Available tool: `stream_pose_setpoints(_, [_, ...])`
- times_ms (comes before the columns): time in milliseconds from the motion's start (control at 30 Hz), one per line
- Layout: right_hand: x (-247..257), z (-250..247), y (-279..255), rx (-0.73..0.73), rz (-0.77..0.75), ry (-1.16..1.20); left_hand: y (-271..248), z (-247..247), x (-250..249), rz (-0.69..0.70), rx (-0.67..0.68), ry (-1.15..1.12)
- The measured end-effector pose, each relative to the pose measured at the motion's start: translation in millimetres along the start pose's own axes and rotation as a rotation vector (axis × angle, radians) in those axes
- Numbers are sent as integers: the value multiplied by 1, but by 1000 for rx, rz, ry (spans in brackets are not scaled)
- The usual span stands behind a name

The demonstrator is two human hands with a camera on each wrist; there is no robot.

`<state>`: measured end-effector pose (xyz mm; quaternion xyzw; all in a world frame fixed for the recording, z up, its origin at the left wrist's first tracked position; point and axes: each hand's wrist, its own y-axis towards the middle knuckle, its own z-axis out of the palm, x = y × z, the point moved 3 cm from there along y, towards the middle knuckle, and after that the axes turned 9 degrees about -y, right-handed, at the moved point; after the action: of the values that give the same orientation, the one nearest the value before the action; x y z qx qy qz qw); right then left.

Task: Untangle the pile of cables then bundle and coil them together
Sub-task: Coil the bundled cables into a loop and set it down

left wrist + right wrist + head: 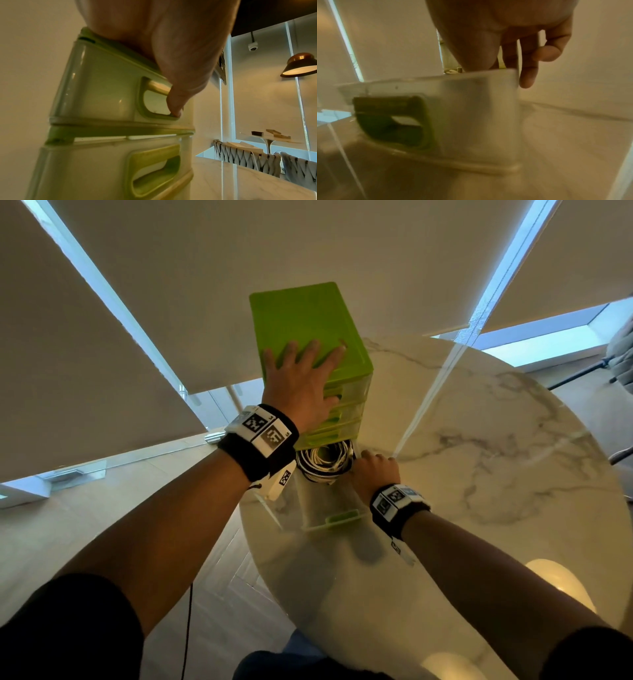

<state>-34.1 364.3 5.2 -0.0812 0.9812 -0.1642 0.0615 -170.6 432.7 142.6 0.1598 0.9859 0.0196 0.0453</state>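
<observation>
- green drawer unit [305, 323] near the table [479, 457] edge is being steadied by the flat, released left hand [301, 374].
- right hand [375, 470] is grasping the open bottom drawer [329, 508] wall.
- coiled cables [323, 463] are lying inside; stowing step, judged nearly done; next: pushing the drawer closed.

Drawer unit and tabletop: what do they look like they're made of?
Drawer unit: plastic by the look, glossy lime-green top, translucent drawers with moulded handles. Tabletop: marble or a marble-look surface, white with grey veins, polished enough to mirror the window frame; real stone cannot be confirmed.
</observation>
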Motion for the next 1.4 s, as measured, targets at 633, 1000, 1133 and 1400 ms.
stream_pose_setpoints(633, [-13,27,-48,213,-134,156,1,3,5,21,20,28])
stream_pose_setpoints(1000, [-7,3,2,111,-19,416,2,-4,6,63,96,49])
stream_pose_setpoints(1133, [-29,15,12,173,82,864,-20,-11,27,14,-184,-439])
stream_pose_setpoints(1400, [-43,20,44,352,86,699,-94,144,57,-534,108,-1133])
